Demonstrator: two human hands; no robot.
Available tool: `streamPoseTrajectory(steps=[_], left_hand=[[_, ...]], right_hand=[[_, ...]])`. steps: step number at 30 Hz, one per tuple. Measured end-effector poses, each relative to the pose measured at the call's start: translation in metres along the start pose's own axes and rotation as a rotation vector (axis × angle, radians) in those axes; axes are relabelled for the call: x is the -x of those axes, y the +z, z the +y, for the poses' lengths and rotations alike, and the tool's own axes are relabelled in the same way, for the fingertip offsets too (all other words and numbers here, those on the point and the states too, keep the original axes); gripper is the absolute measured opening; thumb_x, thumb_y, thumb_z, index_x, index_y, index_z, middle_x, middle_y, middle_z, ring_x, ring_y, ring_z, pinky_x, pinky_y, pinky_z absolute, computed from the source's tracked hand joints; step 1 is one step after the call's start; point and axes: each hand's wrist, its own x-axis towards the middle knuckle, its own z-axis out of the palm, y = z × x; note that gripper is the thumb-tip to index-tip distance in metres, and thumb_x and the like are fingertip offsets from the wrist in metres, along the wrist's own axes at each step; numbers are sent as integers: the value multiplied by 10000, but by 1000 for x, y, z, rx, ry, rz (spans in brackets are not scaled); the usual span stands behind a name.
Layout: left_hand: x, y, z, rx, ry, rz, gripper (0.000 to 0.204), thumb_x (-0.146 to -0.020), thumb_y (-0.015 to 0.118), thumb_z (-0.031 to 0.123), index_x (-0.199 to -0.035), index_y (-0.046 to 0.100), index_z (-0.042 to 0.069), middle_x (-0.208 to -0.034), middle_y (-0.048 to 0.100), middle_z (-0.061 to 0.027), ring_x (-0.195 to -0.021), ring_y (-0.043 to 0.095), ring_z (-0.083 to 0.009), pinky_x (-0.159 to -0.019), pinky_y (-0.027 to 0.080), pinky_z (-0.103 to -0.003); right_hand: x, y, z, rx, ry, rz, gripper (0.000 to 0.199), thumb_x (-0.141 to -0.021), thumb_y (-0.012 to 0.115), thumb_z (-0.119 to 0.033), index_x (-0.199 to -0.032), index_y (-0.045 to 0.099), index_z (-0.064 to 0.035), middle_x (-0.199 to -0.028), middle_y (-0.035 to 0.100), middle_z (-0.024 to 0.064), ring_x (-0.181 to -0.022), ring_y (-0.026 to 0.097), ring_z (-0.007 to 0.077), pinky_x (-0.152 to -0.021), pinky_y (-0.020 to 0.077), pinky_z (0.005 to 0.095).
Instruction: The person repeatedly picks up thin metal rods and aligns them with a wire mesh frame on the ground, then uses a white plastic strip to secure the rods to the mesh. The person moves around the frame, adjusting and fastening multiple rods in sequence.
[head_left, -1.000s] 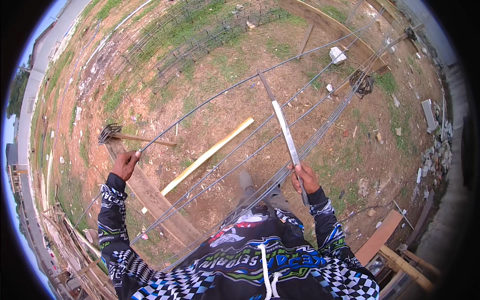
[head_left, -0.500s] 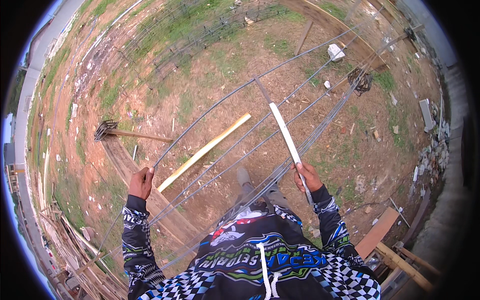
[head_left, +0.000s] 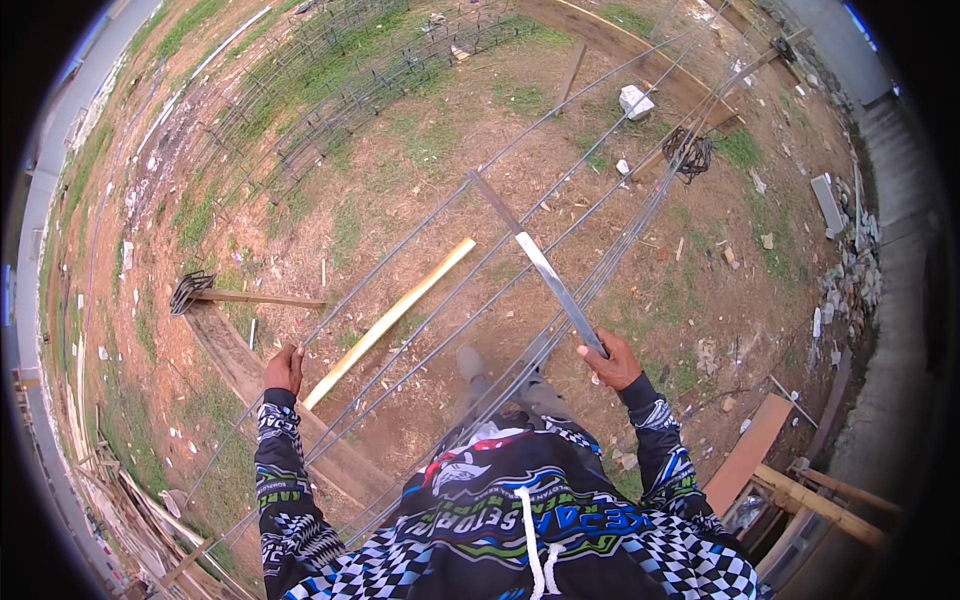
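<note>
My left hand is closed around the outermost long grey steel rod, which runs diagonally from lower left to upper right. In my right hand is a long flat metal bar, gripped by its near end. The bar slants away to the upper left across several rods, and its dark far tip meets the outermost rod; whether it hooks around it, I cannot tell. More parallel rods lie between my hands, and a tighter bundle passes close by my right hand.
Wooden planks stand at lower left, and a timber beam at upper right. A pale wood strip lies on the ground. Dark wire coils, a white block, rebar cages and rubble are around.
The bar has turned, its far tip swinging left, and its face looks greyer. The outermost rod, bowed before, looks straighter. My left hand stays on the rod.
</note>
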Motion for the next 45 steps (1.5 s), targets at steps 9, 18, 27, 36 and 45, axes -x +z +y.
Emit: streamPoseTrajectory(steps=[9, 18, 27, 36, 45], left_hand=[[-35, 59, 77, -20, -1, 247, 418, -823, 669, 247, -1196, 557, 93, -1136, 616, -147, -1059, 572, -348, -935, 424, -451], [-181, 125, 308, 53, 104, 89, 387, -852, 629, 318, -1178, 583, 116, -1042, 664, -152, -953, 633, -342, -827, 489, -446], [-206, 141, 419, 99, 89, 336, 279, -892, 609, 365, -961, 651, 98, -769, 667, -141, -735, 647, -348, -647, 489, -455], [-152, 55, 477, 176, 250, 269, 217, -901, 629, 272, -922, 652, 57, -706, 624, -172, -641, 621, -347, -571, 466, -408], [-192, 17, 442, 159, 144, 281, 262, -923, 610, 279, -830, 634, 36, -624, 558, -158, -556, 555, -292, -523, 404, -387]], right_hand=[[51, -15, 30, -488, 200, 109, 248, -884, 662, -266, -874, 541, -49, -601, 469, -7, -438, 439, 70, -387, 347, 246], [20, -129, 108, -511, 213, 224, 205, -901, 633, -215, -895, 547, -29, -543, 475, 3, -388, 440, 80, -354, 340, 240], [-14, -265, 132, -443, 234, 183, 207, -902, 631, -211, -844, 507, -56, -555, 474, 1, -391, 436, 85, -354, 342, 246], [-97, -306, 69, -549, 179, -154, 192, -938, 599, -210, -908, 515, -40, -583, 485, -9, -403, 442, 68, -368, 343, 226], [-155, -305, 42, -527, 138, -129, 210, -932, 609, -225, -928, 523, -33, -589, 485, -14, -411, 444, 62, -375, 342, 217]])
